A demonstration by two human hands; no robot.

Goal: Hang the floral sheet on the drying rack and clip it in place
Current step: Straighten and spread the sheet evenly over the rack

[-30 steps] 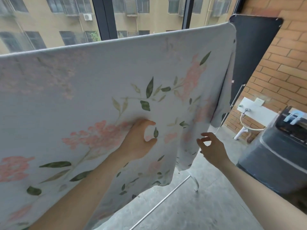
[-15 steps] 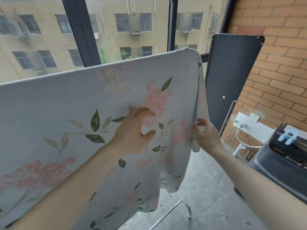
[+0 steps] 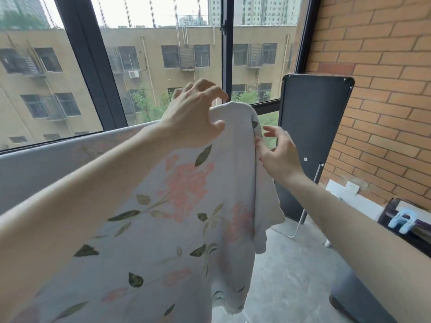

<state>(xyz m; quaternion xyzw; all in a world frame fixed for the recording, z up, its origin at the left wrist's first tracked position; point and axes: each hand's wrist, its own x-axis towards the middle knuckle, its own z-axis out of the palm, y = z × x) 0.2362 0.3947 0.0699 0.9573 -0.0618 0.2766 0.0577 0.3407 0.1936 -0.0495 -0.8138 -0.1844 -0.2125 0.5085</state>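
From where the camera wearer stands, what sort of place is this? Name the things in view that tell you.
Probably an enclosed balcony or laundry area of an upper-floor flat: tall dark-framed windows face an apartment block, a floral sheet hangs to dry, a brick wall stands alongside.

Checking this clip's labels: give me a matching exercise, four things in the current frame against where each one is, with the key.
Things
1. left hand
2. right hand
3. blue clip
4. dark panel

Places
A. lying on the dark appliance at the right edge
B. on top of the floral sheet's upper corner
C. standing against the brick wall, behind the sheet's end
D. at the sheet's hanging side edge, fingers spread

Pairs: 1-B, 2-D, 3-A, 4-C
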